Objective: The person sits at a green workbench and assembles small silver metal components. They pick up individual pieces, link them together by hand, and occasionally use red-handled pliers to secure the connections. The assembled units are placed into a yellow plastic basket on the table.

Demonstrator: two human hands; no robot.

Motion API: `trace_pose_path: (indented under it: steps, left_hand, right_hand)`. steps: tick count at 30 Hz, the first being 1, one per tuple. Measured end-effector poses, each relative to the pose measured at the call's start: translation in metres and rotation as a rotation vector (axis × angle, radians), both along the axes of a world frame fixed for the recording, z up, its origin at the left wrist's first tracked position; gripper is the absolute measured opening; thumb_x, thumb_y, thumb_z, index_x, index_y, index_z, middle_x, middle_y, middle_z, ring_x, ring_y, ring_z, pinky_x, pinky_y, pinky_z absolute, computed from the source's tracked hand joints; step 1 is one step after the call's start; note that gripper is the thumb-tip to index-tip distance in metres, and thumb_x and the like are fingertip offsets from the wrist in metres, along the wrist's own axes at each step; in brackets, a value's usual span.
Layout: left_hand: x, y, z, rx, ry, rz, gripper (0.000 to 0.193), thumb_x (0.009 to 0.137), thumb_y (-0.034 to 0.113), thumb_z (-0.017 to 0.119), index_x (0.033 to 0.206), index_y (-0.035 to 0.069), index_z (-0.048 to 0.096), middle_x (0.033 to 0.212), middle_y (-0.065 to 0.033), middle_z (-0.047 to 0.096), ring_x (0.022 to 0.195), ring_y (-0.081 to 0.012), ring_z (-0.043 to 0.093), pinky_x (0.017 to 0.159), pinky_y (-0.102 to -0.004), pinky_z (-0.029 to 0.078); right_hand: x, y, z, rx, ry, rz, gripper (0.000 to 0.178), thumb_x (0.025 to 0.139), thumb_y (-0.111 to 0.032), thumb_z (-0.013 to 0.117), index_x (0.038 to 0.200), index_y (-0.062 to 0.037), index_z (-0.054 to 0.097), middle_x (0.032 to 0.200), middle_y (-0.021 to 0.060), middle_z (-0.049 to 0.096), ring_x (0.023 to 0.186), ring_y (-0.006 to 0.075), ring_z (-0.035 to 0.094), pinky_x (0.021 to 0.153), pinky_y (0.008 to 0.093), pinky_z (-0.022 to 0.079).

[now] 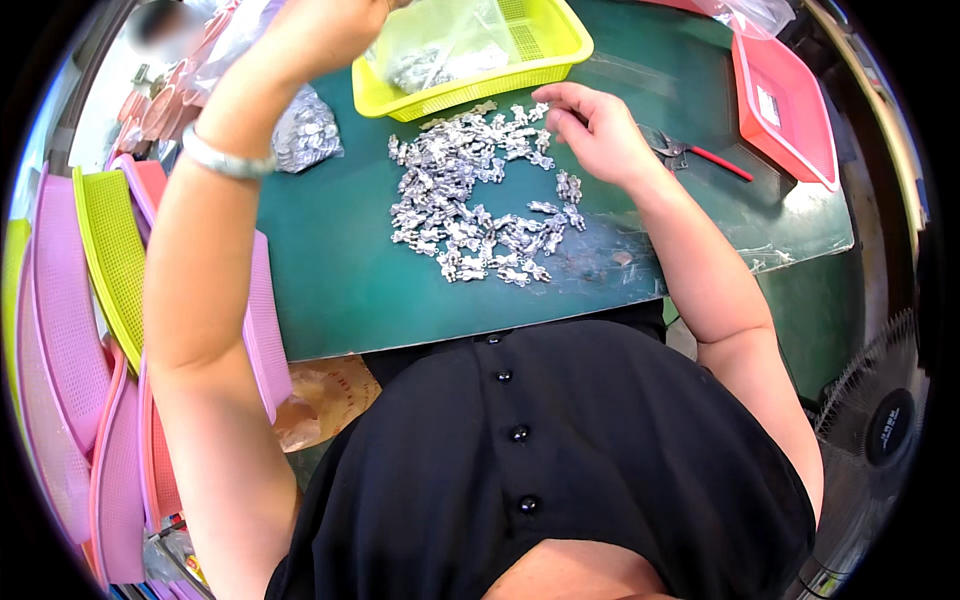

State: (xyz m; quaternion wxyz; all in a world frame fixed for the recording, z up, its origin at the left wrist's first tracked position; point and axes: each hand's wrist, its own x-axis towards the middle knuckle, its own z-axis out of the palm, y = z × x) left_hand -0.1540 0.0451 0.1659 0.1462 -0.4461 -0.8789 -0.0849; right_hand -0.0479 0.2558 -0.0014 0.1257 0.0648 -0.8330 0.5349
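Observation:
On the green tabletop lies a loose, ring-like spread of small silvery metal figure-shaped pieces (440, 185). My right hand (605, 135) is at the far right edge of this spread, its index finger and thumb apart beside the pieces, and nothing shows between them. My left hand (325, 30) is raised at the top edge, fingers curled closed at the rim of a clear plastic bag (455, 45); its fingertips are partly cut off by the frame. The bag sits in a yellow-green plastic basket (470, 98), with more silvery pieces at its bottom.
A tied clear bag of silvery pieces (307, 130) lies left of the basket. Red-handled pliers (715, 160) rest right of my right hand, near a pink tray (790, 110). Stacked purple and green baskets (75, 310) stand at left; a black fan (880, 420) at right.

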Motion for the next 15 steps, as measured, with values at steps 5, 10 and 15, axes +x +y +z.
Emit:
trace_pose_path:
  steps: [5,10,15]
  left_hand:
    - [0.04,-0.01,-0.005,0.308,0.149,0.094,0.013,0.076,0.011,0.059,0.085,0.002,0.06,0.078,-0.0153,0.061,0.071,-0.0275,0.057,0.063,-0.0367,0.045]
    - [0.05,-0.042,-0.02,0.367,0.45,-0.031,0.019,0.08,0.012,0.059,0.097,0.004,0.062,0.092,-0.0105,0.062,0.086,-0.024,0.059,0.077,-0.0307,0.045]
    - [0.085,-0.05,-0.076,0.477,0.111,-0.008,0.017,0.077,0.004,0.06,0.093,0.002,0.061,0.091,-0.0112,0.06,0.087,-0.0236,0.058,0.079,-0.0303,0.044]
  right_hand:
    - [0.016,0.013,0.046,-0.086,0.029,0.068,0.024,0.086,-0.003,0.048,0.107,-0.0001,0.057,0.078,0.0011,0.057,0.069,0.007,0.051,0.066,0.0208,0.045]
    - [0.043,0.045,0.061,0.116,0.142,0.004,0.024,0.082,-0.004,0.051,0.104,-0.0001,0.057,0.071,0.0012,0.055,0.063,0.0072,0.049,0.058,0.0221,0.042]
    - [0.073,0.068,0.045,0.351,-0.123,-0.026,0.033,0.076,0.0,0.057,0.109,-0.0013,0.054,0.075,0.0016,0.054,0.068,0.0081,0.049,0.062,0.0226,0.042]
